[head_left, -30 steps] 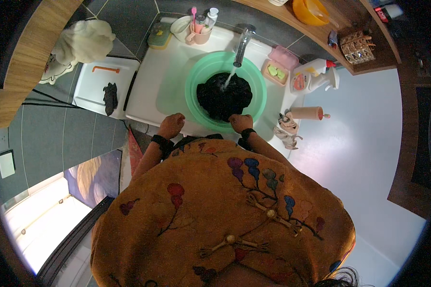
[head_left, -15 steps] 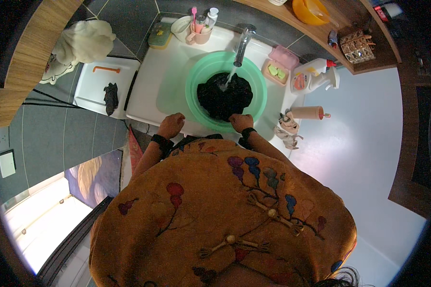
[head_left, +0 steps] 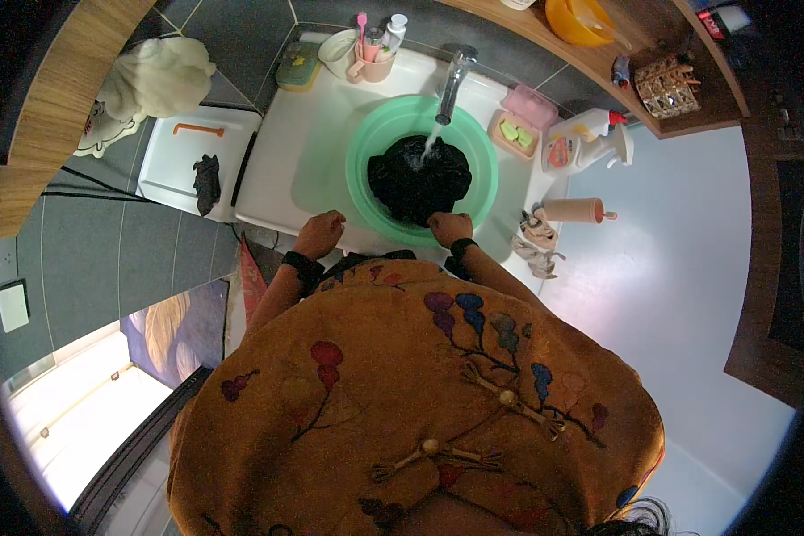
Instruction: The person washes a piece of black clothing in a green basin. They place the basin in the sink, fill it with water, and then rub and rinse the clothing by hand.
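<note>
A green basin [head_left: 355, 179] stands in the white sink [head_left: 281, 192], under a chrome faucet [head_left: 456, 85] with water running from it. The stream falls onto a bunched black cloth [head_left: 424, 189] in the basin. My right hand [head_left: 451, 230] is over the basin's near rim, its curled fingers at the cloth's near edge. Left of the basin, my left hand [head_left: 320, 235] rests at the sink's front edge. Its fingers are curled in, and nothing shows in them. Both wrists have dark bands.
Right of the basin sit a pink soap box [head_left: 515, 134] with green soap and a spray bottle [head_left: 590, 143]. A pink cup [head_left: 375, 68] and a sponge [head_left: 297, 68] stand at the back. At left, a white lid-like tray [head_left: 165, 165] holds a small dark cloth [head_left: 207, 183].
Water keeps running onto the black cloth, the stream's splash shifting slightly. Both hands stay where they were.
</note>
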Action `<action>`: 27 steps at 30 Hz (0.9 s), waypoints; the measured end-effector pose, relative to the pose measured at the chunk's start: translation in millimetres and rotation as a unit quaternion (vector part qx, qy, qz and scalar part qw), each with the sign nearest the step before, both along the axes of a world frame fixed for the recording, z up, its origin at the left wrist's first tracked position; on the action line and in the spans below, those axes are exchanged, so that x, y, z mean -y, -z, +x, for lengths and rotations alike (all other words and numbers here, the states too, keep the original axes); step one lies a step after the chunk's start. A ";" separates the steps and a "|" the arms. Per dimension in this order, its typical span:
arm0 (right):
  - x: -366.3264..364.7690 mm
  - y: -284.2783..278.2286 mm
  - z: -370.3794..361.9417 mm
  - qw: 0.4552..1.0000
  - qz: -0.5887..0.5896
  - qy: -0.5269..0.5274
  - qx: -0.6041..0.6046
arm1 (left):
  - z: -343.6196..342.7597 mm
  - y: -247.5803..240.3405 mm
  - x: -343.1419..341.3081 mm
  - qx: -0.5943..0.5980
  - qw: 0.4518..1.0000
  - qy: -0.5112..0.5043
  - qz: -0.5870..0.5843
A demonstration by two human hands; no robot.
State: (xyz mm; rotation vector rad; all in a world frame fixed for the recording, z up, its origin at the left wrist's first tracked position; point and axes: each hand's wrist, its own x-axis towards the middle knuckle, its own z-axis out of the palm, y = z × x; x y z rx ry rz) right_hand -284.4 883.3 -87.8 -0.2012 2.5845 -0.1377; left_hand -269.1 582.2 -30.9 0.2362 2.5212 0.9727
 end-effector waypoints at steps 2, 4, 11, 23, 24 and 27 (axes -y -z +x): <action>0.9 0.2 -0.9 1.000 0.008 0.007 0.007 | 0.0 0.0 -0.1 0.002 1.000 -0.001 -0.003; 0.3 2.9 -0.7 1.000 0.011 0.003 0.005 | 0.3 -1.3 -1.0 0.005 1.000 -0.002 -0.007; -1.7 6.7 0.4 1.000 0.011 -0.007 -0.004 | 2.6 -5.1 -3.8 -0.023 0.999 -0.038 0.018; -0.1 0.4 1.1 1.000 -0.009 0.006 -0.019 | 1.3 5.7 -1.4 -0.043 0.999 -0.012 0.005; -0.1 0.1 1.3 1.000 -0.010 0.006 -0.019 | 1.1 5.2 -1.5 -0.040 0.999 -0.009 0.003; -0.9 0.3 2.0 1.000 -0.019 0.008 -0.023 | 1.0 0.8 -2.5 -0.029 0.999 -0.022 0.005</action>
